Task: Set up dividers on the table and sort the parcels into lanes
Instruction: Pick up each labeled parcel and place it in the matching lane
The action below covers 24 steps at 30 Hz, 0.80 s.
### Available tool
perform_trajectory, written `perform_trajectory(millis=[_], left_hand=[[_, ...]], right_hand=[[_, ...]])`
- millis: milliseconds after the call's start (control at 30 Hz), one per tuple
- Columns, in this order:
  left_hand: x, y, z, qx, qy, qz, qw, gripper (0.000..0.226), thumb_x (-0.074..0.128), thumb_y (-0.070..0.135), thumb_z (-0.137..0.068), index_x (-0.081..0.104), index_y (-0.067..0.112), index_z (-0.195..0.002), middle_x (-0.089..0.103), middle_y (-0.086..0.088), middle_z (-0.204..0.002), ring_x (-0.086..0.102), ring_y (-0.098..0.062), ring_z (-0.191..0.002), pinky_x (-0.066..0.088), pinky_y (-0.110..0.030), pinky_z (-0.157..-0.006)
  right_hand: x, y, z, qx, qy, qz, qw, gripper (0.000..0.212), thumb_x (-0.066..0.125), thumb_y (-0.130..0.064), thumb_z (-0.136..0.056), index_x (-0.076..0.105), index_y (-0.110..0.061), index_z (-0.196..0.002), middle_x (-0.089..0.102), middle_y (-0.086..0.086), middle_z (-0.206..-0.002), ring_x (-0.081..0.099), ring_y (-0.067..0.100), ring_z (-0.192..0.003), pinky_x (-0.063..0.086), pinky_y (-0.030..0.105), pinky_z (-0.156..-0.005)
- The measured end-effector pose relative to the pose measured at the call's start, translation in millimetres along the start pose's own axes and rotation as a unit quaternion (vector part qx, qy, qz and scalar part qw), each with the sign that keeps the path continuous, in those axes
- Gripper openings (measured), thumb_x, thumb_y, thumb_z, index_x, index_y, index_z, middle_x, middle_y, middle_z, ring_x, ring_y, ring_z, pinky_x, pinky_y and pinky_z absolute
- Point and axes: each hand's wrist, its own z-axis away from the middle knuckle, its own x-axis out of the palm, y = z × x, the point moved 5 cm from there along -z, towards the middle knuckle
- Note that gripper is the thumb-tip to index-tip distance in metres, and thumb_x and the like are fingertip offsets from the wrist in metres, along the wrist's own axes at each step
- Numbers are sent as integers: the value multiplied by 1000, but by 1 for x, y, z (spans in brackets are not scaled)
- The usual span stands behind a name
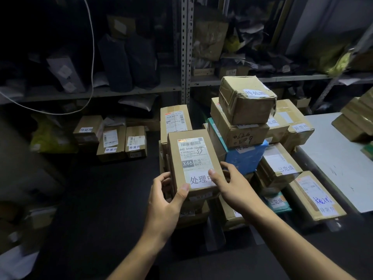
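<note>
While both hands clamp it from opposite sides, a narrow cardboard parcel (192,162) sits at the front top of the stacked parcels, label side up. Left hand (167,201) curls round the left edge, thumb on the near corner of the top face; right hand (232,184) grips the right edge, thumb pressed on the white handwritten sticker (200,179). Two-sided hold looks chosen to keep the box level and the sticker readable, since the sticker likely decides the lane.

Parcel pile (242,138) is heaped beside the white worktop (333,158), not on it: small tan box (247,100) tilted on top, blue box (245,158) beneath, more stickered boxes on the right. Mixed stickers side by side suggest these are unsorted.

Worktop shows no dividers on the visible part; a couple of boxes (357,122) rest at its far edge. Three boxes (112,138) stand in a row on the dark floor below the shelving (185,57), possibly a group set apart.

Judgement: early in the sort; held parcel awaits a lane
</note>
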Motion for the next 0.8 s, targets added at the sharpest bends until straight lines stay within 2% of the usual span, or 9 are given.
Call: perform_trajectory(millis=[100, 433, 533, 600, 700, 800], left_hand=[[0, 1, -2, 4, 3, -1, 1000, 46, 71, 53, -71, 52, 44, -112, 61, 25, -108, 55, 20, -99, 44, 1, -65], [-8, 4, -8, 13, 5, -3, 1000, 50, 69, 55, -70, 51, 45, -115, 57, 22, -114, 52, 24, -99, 40, 4, -68], [-14, 8, -11, 19, 12, 4, 1000, 51, 68, 54, -69, 51, 44, -116, 56, 20, -113, 51, 25, -99, 41, 4, -67], [-22, 11, -13, 25, 21, 2, 999, 47, 68, 53, -70, 51, 45, -113, 56, 20, -113, 50, 24, -100, 41, 3, -67], [-39, 12, -22, 28, 42, -5, 999, 52, 67, 55, -71, 50, 44, -119, 54, 19, -117, 52, 15, -106, 45, -5, -71], [-62, 12, -39, 23, 67, -5, 998, 57, 65, 55, -72, 51, 38, -124, 55, 14, -122, 53, 0, -113, 41, -15, -80]], right_hand=[[-4, -1, 1, -10, 14, 11, 1000, 72, 57, -62, -88, 35, -28, -148, 54, -6, -140, 52, 9, -118, 46, 39, -104], [-9, -19, 12, -46, 32, 45, 997, 70, 58, -55, -91, 33, -27, -150, 46, -4, -149, 46, 14, -133, 39, 30, -100], [-10, -35, 17, -91, 67, 99, 989, 70, 59, -52, -91, 33, -25, -151, 42, -4, -151, 39, 13, -136, 35, 27, -99], [-8, -52, 22, -143, 94, 124, 977, 69, 61, -51, -90, 35, -25, -149, 43, -5, -149, 37, 6, -130, 32, 27, -99], [3, -79, 26, -208, 104, 131, 964, 63, 63, -49, -90, 39, -29, -145, 47, -10, -141, 33, -2, -119, 31, 24, -99], [23, -105, 18, -244, 95, 139, 955, 62, 62, -47, -91, 39, -27, -145, 49, -9, -140, 42, 6, -127, 33, 23, -100]])
